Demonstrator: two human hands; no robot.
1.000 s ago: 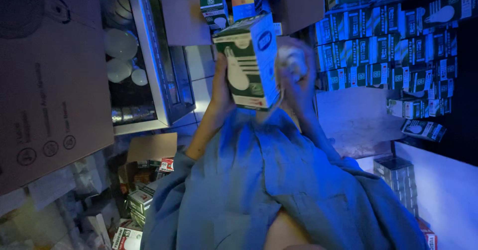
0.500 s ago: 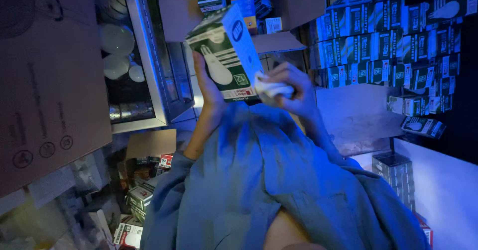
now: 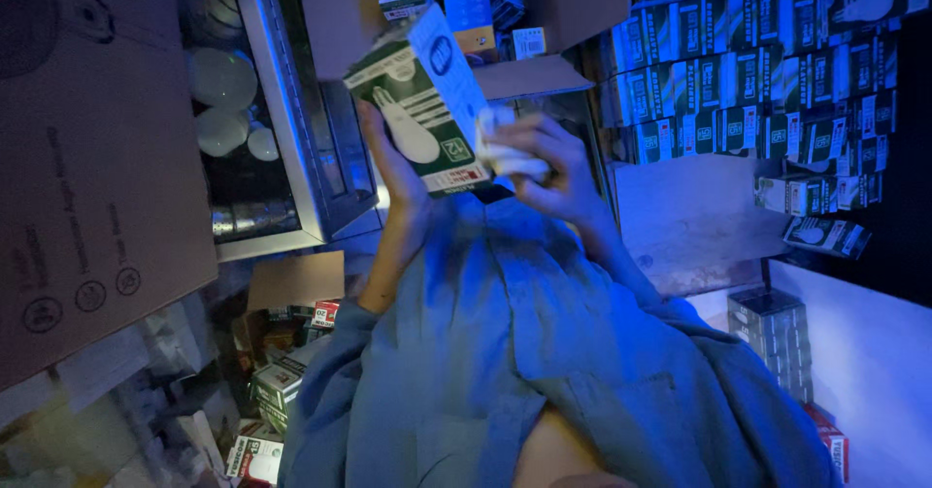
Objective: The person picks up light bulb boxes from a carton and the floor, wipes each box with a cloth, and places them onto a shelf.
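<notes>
Green-white bulb carton (image 3: 419, 109) at upper centre of frame, tilted, cupped from behind by left hand (image 3: 388, 158) for support; right hand (image 3: 544, 158) pinching white end flap (image 3: 505, 153); stacked cartons (image 3: 767, 70) upper right; cardboard box (image 3: 87, 158) at left

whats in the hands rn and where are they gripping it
A green and white light bulb box. The left hand grips its lower left edge from behind; the right hand holds the white opened flap at its lower right end.
</notes>
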